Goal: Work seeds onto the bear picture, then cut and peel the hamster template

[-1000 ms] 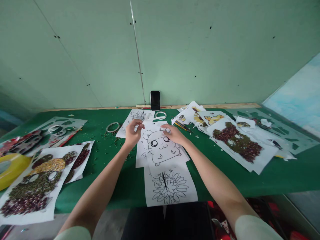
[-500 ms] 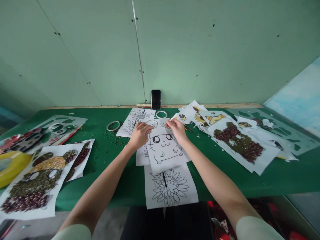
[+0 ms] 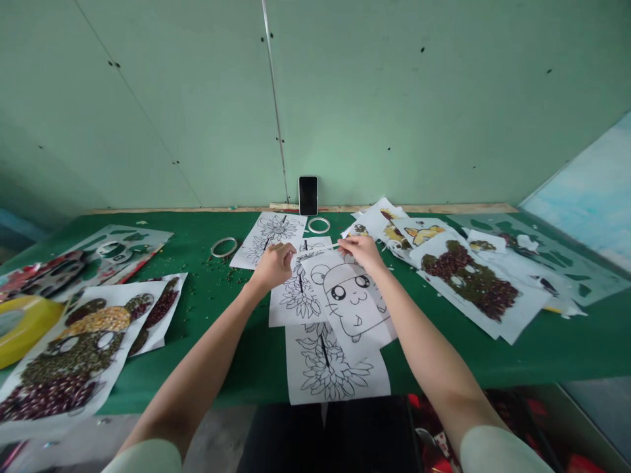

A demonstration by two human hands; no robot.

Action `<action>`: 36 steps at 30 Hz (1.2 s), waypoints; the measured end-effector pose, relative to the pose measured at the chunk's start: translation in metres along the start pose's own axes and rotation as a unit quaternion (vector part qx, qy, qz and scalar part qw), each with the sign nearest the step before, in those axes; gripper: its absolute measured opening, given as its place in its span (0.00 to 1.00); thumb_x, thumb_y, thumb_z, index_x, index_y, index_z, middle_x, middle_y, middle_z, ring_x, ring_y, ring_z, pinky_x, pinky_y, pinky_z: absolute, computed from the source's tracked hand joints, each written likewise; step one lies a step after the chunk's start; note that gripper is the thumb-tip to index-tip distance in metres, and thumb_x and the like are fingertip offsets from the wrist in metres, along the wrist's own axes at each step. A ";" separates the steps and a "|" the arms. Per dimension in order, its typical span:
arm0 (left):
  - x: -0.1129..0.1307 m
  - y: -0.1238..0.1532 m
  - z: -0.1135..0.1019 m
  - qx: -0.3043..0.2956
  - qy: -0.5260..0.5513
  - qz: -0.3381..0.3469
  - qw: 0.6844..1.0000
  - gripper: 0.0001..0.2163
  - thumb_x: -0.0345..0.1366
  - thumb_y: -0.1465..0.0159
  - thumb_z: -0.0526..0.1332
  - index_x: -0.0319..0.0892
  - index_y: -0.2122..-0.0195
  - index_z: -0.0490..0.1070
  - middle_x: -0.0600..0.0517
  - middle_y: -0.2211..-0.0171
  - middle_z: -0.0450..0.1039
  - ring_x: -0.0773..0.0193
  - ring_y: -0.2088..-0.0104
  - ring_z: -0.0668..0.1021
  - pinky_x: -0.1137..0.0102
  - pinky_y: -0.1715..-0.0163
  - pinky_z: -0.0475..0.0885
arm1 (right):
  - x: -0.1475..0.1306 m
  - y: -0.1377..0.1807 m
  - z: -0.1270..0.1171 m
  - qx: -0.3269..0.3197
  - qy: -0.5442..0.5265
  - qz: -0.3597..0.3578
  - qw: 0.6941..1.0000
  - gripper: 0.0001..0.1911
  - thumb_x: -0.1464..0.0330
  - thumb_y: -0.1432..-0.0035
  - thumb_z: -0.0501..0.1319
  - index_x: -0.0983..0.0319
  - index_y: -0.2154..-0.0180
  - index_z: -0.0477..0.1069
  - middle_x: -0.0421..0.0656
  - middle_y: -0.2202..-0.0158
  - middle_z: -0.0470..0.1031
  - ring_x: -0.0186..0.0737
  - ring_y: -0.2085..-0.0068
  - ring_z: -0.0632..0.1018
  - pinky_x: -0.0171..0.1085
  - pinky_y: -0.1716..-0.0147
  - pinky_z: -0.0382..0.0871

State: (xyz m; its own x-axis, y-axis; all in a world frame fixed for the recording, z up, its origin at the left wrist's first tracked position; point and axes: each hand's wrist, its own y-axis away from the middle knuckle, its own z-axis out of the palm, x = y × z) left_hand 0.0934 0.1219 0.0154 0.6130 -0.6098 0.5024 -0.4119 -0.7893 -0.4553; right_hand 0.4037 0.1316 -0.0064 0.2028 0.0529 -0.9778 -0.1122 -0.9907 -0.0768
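My right hand (image 3: 359,251) is closed at the upper edge of a sheet with a hamster line drawing (image 3: 352,305), which slants to the right. A thin whitish strip (image 3: 336,246) shows at its fingertips. To the left, my left hand (image 3: 275,266) is closed, apart from the hamster sheet; whatever its fingers hold is hidden. Beneath the hamster sheet lie a flower drawing (image 3: 298,299) and, nearer the table's front edge, another flower drawing (image 3: 315,378). A further flower drawing (image 3: 259,233) lies just behind my left hand.
Tape rolls (image 3: 224,247) lie toward the back, beside scattered seeds (image 3: 217,266). A phone (image 3: 308,195) leans on the wall. Seed-covered pictures lie at left (image 3: 73,348) and right (image 3: 473,282). A yellow tape roll (image 3: 29,328) sits at the far left of the green table (image 3: 236,374).
The hamster sheet has shifted right and tilted, moving with my right hand. My left hand has come away from it slightly leftward, uncovering more of the flower drawing beneath.
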 end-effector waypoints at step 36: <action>0.035 0.001 -0.009 -0.162 0.157 -0.054 0.973 0.15 0.46 0.24 0.58 0.45 0.43 0.75 0.53 0.74 0.81 0.67 0.81 0.72 0.69 0.77 0.66 | -0.033 0.034 0.032 -0.200 0.102 -0.179 0.958 0.14 0.53 0.30 0.68 0.56 0.55 0.84 0.47 0.52 0.86 0.47 0.50 0.84 0.46 0.47 0.76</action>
State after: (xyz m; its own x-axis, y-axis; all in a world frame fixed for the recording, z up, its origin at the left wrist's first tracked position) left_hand 0.1078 0.0991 0.0392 0.4493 -0.4731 0.7578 -0.5784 -0.8005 -0.1568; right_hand 0.3619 0.1005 0.0174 0.3494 0.4135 -0.8408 0.3736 -0.8844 -0.2797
